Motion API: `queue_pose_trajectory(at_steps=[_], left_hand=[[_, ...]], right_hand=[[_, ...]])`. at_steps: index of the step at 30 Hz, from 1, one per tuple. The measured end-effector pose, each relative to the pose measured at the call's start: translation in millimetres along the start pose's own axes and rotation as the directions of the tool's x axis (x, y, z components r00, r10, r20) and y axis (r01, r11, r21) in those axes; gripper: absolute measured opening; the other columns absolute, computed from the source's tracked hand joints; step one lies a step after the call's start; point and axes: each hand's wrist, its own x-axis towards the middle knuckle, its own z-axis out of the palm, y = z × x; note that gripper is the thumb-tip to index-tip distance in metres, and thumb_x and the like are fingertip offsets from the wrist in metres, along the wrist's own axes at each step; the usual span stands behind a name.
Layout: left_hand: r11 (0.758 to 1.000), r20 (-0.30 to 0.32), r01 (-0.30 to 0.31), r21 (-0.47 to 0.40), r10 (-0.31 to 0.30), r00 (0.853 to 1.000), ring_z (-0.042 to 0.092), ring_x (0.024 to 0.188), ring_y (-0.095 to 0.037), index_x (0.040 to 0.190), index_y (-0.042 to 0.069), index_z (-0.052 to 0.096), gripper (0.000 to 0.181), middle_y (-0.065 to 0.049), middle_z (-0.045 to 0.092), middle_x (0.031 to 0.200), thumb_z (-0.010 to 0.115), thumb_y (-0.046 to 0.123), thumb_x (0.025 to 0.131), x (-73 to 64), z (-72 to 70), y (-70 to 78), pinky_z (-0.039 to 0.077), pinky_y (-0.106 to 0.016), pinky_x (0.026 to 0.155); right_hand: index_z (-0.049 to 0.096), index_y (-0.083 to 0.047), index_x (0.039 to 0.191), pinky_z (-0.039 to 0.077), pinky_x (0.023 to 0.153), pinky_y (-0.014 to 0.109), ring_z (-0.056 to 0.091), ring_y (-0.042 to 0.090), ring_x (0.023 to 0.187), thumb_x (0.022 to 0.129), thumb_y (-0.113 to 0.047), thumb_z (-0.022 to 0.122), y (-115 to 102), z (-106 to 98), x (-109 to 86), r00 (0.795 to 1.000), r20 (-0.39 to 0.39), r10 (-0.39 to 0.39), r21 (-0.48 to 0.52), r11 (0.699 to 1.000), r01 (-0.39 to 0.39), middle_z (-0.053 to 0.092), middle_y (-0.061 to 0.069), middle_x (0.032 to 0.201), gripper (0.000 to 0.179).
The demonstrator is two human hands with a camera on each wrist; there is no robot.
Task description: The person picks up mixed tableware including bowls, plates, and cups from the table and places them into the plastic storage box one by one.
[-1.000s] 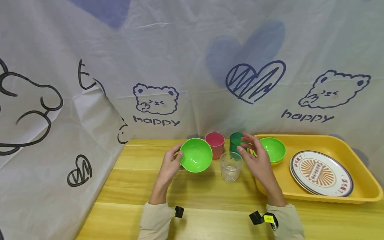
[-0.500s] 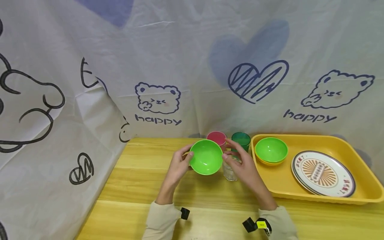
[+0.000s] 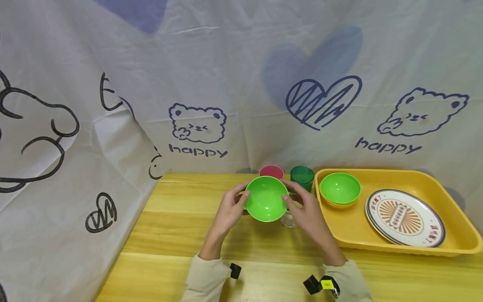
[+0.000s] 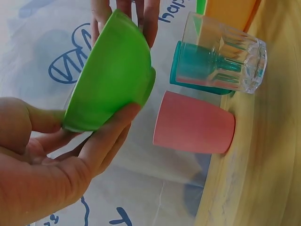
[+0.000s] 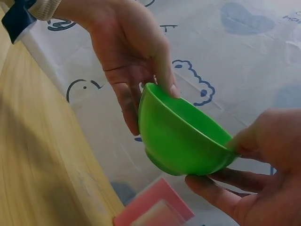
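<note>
A bright green bowl (image 3: 266, 199) is held up above the table, its inside tipped toward the head camera. My left hand (image 3: 231, 206) grips its left side, thumb at the rim and fingers under the wall, as the left wrist view shows. On the opposite side my right hand (image 3: 305, 208) pinches the rim, thumb inside and fingers beneath. Behind the bowl stand a pink cup (image 4: 195, 123) and a dark green cup (image 3: 302, 178). A clear glass (image 4: 223, 54) is mostly hidden by the bowl in the head view.
To the right, a yellow tray (image 3: 392, 247) holds a second green bowl (image 3: 340, 188) nested in a yellow one, and stacked white plates (image 3: 405, 218) with an orange sunburst print. A printed cloth (image 3: 241, 84) hangs behind the wooden table (image 3: 166, 235).
The green bowl has moved right in the left hand, covering much of the clear glass. My right hand has come left from near the dark green cup and taken hold of the bowl's right rim.
</note>
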Motion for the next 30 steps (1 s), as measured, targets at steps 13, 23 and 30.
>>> queue_pose_trajectory(at_steps=[13,23,30], left_hand=[[0.989,0.181,-0.096,0.111,0.075,0.981,0.061,0.122,-0.043,0.142,-0.007,0.054,0.036,-0.025,0.058,0.140,0.050,0.003,0.107,2.0,8.3,-7.2,0.056,-0.048,0.097],[0.960,0.152,-0.114,0.256,0.077,0.985,0.061,0.122,-0.041,0.138,-0.007,0.058,0.038,-0.024,0.063,0.133,0.062,0.003,0.101,10.7,19.9,-29.1,0.053,-0.048,0.102],[0.972,0.167,-0.051,0.231,0.012,0.986,0.051,0.131,-0.048,0.152,-0.001,0.041,0.078,-0.025,0.052,0.144,0.083,0.006,0.087,17.1,47.4,-46.1,0.045,-0.060,0.107]], right_hand=[[0.071,0.000,0.124,0.061,0.082,0.049,0.074,0.033,0.096,0.099,-0.004,0.063,-13,-58,13.0,0.992,-0.109,-0.062,-0.347,0.938,0.020,0.074,0.018,0.112,0.027],[0.067,0.002,0.129,0.057,0.086,0.055,0.069,0.042,0.104,0.102,-0.011,0.059,-14,-124,20.1,0.983,-0.182,-0.028,-0.481,0.874,-0.064,0.070,0.023,0.122,0.031],[0.065,0.006,0.129,0.054,0.091,0.061,0.066,0.046,0.107,0.102,-0.010,0.056,10,-153,21.8,0.975,-0.224,0.007,-0.514,0.849,-0.124,0.068,0.028,0.119,0.033]])
